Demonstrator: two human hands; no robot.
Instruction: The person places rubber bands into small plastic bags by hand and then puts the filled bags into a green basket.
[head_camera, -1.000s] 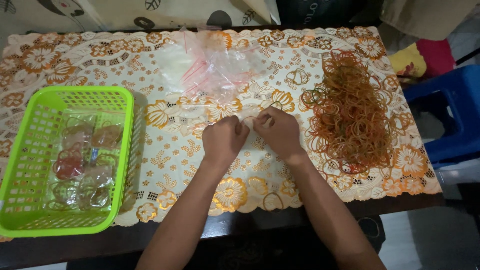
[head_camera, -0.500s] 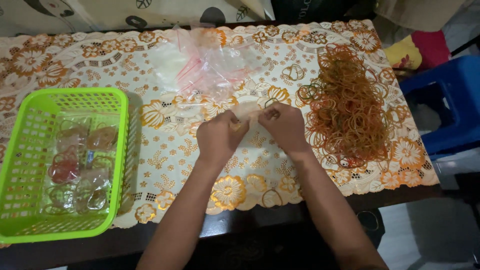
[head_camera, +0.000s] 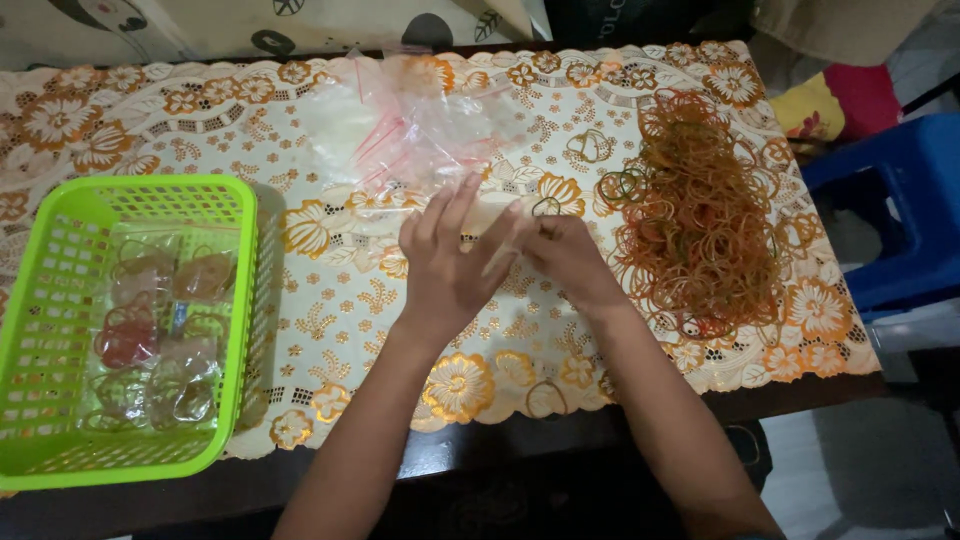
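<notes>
My left hand (head_camera: 445, 265) and my right hand (head_camera: 572, 262) meet at the middle of the table over a small clear plastic bag (head_camera: 492, 222). The left hand's fingers are stretched out along the bag and hold it. My right hand is curled shut on the bag's right end; what is inside it is hidden. A loose green rubber band (head_camera: 545, 207) lies just above the right hand. A big heap of orange and red rubber bands (head_camera: 700, 230) lies to the right of it.
A pile of empty clear bags (head_camera: 420, 120) lies at the back middle. A lime green basket (head_camera: 60, 215) at the left holds several small bags filled with rubber bands (head_camera: 160, 330). A blue stool (head_camera: 900, 220) stands beyond the table's right edge.
My left hand's fingers have gone from curled to stretched out along the small bag. Both hands sit slightly farther from me.
</notes>
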